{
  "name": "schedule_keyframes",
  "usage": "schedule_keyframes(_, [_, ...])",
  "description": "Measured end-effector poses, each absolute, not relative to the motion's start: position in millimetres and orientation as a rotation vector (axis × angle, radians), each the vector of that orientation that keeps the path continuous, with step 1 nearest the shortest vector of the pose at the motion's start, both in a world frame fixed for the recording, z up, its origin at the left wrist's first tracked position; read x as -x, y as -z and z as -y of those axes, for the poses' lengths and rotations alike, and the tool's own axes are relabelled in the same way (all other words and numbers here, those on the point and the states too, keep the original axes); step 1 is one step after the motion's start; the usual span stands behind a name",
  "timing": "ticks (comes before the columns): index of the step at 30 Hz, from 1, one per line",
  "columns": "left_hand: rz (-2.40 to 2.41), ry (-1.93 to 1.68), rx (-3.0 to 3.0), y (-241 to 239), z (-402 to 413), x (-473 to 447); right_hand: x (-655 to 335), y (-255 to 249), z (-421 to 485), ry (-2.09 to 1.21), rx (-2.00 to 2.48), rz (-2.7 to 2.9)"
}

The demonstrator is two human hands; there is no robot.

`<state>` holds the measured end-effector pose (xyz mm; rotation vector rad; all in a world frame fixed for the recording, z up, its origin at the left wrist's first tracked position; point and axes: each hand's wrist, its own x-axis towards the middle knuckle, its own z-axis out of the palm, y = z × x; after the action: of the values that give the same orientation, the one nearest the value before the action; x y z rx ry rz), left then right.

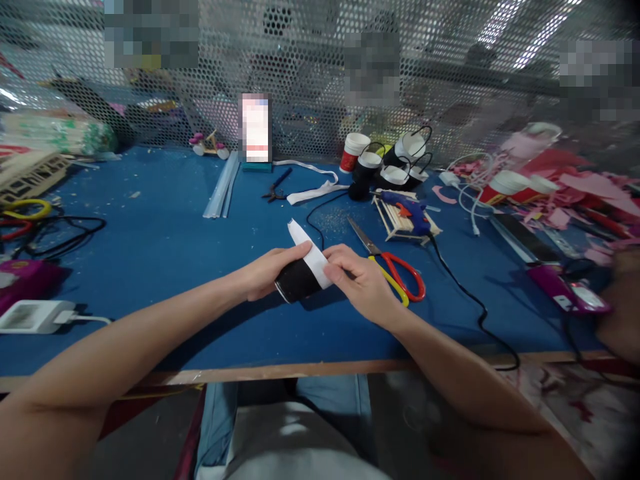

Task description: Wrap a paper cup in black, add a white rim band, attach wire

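A black cup (299, 280) lies tilted on its side just above the near middle of the table, between my hands. Around its wider end runs a white strip (316, 262), whose loose end sticks up and away to the upper left. My left hand (275, 270) is wrapped round the cup, with its thumb pressed on the strip. My right hand (357, 280) pinches the strip at the cup's right edge. Scissors (387, 263) with red and yellow handles lie open just beyond my right hand.
A blue glue gun (413, 215) rests on a rack of wooden sticks (391, 230). Behind it stand several cups with black wire handles (407, 148). Pliers (274, 190), clear glue sticks (223, 187) and a phone (256, 130) lie farther back. Cables cross the right side; another person's arm (620, 307) shows there.
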<state>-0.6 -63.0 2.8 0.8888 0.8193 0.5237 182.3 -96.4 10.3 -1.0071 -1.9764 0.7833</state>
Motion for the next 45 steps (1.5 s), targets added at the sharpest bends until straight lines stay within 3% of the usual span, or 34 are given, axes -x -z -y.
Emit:
schedule_keyframes(16, [-0.491, -0.504, -0.781, -5.0, 62.3, 4.6, -187.6, -12.5, 92.7, -0.771, 0.884, 1.766])
schedule_keyframes(21, [-0.500, -0.547, -0.864, -1.2, 59.8, 11.5, -189.6, -11.1, 91.6, -0.585, 0.854, 1.653])
schedule_keyframes(29, [-0.644, -0.656, -0.930, 4.9, 59.6, 10.5, -183.9, -10.9, 96.6, -0.231, 0.651, 2.022])
schedule_keyframes(39, [-0.621, -0.628, -1.608, 0.0, 59.9, 20.5, -186.1, -11.7, 93.7, -0.473, 0.914, 1.872])
schedule_keyframes(45, [-0.636, -0.469, -1.772, -2.8, 64.0, 15.5, -183.6, -4.8, 89.8, -0.263, 0.725, 2.053])
